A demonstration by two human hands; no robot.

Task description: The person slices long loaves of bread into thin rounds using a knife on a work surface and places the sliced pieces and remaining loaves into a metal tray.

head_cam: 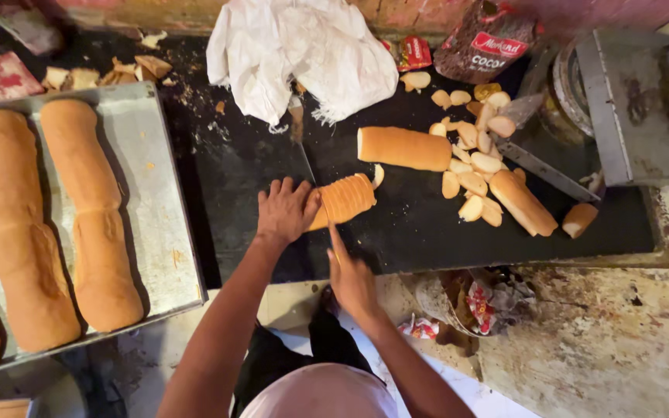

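My left hand presses down on the uncut end of a partly sliced bread loaf on the black worktop. The loaf's right part is cut into several thin slices that still stand together. My right hand is closed on the handle of a long knife. Its thin blade is seen edge-on, crossing the loaf between my left hand and the slices and reaching away from me.
A metal tray at the left holds long whole loaves. A white crumpled cloth lies at the back. A short loaf, a pile of bread offcuts and another loaf piece lie to the right. A metal box stands at the far right.
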